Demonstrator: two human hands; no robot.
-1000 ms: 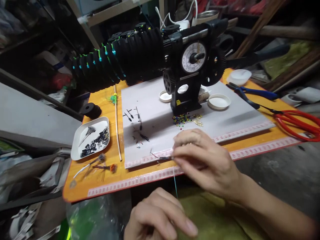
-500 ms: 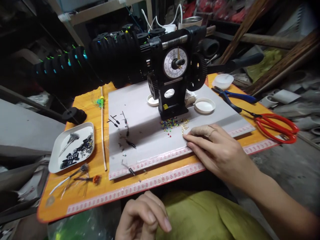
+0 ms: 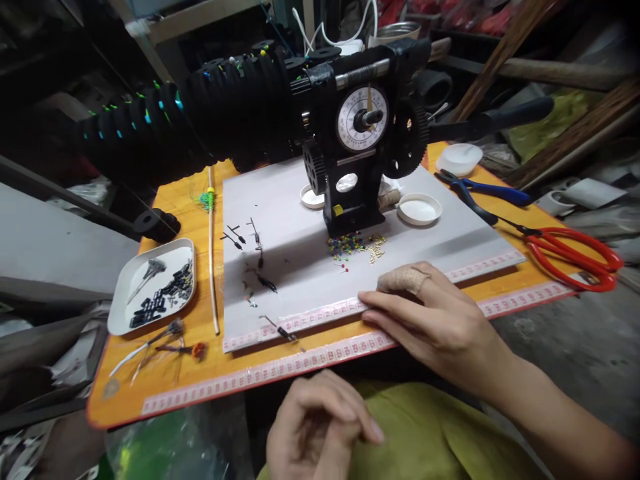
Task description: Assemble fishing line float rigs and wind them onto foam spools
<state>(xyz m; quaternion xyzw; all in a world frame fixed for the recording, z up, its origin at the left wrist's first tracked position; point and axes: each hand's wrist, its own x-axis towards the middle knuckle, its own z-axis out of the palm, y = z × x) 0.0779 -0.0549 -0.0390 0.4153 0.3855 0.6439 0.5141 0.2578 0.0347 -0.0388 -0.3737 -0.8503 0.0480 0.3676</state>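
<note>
My right hand (image 3: pixel 425 320) is over the front edge of the white board (image 3: pixel 300 273), a tape wrap round one finger. Its thumb and fingertips are pressed together; whatever may lie between them is too small to make out. Just beyond it lie a small heap of gold beads (image 3: pixel 376 248) and a pile of coloured round-headed pins (image 3: pixel 345 245), with a few red-headed pins (image 3: pixel 344 267) apart from it. Low in front, above my lap, my left hand (image 3: pixel 323 420) is curled with thumb and fingers close together; its grip is hidden.
A black geared machine with a dial (image 3: pixel 363 119) stands on the board. White lids (image 3: pixel 420 209), pliers (image 3: pixel 493 192) and red-handled scissors (image 3: pixel 575 257) are to the right. Leftward are a tray of black parts (image 3: pixel 120 293), a thin rod (image 3: pixel 212 267) and small black swivel-like pieces (image 3: pixel 265 283).
My right hand has drawn back from the gold beads towards the board's front edge. My left hand has shifted right, closer to it. The whole view has moved slightly.
</note>
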